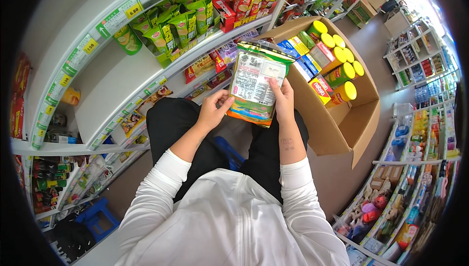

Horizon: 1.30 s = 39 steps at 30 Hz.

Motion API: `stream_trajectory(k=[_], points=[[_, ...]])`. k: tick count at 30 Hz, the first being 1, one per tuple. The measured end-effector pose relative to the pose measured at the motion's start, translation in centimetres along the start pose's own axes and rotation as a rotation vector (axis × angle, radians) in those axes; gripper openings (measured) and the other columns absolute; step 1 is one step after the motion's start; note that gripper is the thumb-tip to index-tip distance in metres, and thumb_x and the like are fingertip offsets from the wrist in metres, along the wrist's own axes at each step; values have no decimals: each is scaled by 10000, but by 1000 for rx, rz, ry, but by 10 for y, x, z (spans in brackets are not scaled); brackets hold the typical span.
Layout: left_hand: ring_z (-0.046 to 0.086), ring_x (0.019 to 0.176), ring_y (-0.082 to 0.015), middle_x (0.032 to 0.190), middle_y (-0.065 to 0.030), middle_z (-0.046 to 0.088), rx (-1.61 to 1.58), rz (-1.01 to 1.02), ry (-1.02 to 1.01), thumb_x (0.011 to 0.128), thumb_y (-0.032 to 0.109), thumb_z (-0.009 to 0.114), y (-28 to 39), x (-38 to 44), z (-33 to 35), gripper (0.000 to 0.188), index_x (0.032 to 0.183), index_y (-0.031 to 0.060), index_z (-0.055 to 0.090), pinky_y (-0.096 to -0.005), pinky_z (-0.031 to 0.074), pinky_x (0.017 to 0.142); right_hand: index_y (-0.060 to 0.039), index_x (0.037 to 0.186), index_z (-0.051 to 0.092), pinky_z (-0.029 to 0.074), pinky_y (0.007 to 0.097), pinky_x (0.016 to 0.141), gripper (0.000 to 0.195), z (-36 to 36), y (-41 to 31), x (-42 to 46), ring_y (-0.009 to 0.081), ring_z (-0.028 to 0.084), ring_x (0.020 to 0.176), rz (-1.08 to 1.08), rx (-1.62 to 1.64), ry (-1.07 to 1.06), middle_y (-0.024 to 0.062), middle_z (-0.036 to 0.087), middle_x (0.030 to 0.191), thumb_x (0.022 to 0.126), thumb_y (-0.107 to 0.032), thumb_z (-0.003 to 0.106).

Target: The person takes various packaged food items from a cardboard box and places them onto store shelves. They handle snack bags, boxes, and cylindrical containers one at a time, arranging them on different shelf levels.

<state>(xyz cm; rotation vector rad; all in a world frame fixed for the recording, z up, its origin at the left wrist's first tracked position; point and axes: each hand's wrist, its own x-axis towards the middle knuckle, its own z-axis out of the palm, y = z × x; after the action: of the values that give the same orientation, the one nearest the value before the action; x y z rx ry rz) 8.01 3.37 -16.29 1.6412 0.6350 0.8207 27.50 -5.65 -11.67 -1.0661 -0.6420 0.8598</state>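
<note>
A flat plastic snack packet point(256, 79), with a printed back, green top edge and orange bottom edge, is held upright between both hands above my lap. My left hand point(214, 108) pinches its lower left edge with thumb and curled fingers. On the right edge is my right hand point(283, 99), its thumb lying on the printed side and its fingers behind the packet. Beyond and to the right, an open cardboard box point(326, 134) contains several canisters with yellow lids point(344, 71) and small cartons point(320, 89). The packet overlaps the box's near left side from this view.
Store shelving with price strips point(78, 55) curves along the left, bearing green snack bags point(183, 24) and red snack bags point(245, 4). A blue plastic stool point(99, 220) stands at the lower left. Stocked shelves point(403, 178) line the right side, across the aisle floor.
</note>
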Motion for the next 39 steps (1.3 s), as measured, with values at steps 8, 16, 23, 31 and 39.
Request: stream_trajectory(k=[8,16,23,31,39], points=[[542,760,-59,824,4,627,-163,-110,201,940,194,610,-20,8,-4,227,1021,-16,639,-224,445,713,21,1255,527,440,293,900,538,-27,25,-1,157,579,1025,84,-14,101,65,608,1148,908,-377,626],[519,1150,-180,1283,-84,525,-461,-256,318,972,332,491,-31,12,-18,443,1321,59,484,-310,376,971,-20,1282,501,548,339,681,558,-3,6,-3,222,659,908,263,105,179,125,634,1111,921,-441,564],[597,1104,-233,1212,-84,583,-716,-389,92,950,362,560,0,11,-17,522,1362,99,375,-311,445,860,-16,1332,449,559,392,807,527,5,3,-12,247,607,1064,214,136,-128,111,583,1214,888,-193,672],[568,746,-82,903,17,637,-1073,-410,258,905,282,612,-11,17,-38,238,1066,112,566,-230,391,607,-18,1294,500,457,324,956,523,-9,-14,-19,147,569,1092,339,-214,-517,53,606,1189,810,66,679],[577,754,-88,878,20,634,-1024,-396,240,902,279,612,-20,17,-32,201,999,105,580,-241,388,628,-4,1265,537,450,421,978,596,-3,-6,0,284,572,1130,456,434,163,144,596,1244,987,-507,381]])
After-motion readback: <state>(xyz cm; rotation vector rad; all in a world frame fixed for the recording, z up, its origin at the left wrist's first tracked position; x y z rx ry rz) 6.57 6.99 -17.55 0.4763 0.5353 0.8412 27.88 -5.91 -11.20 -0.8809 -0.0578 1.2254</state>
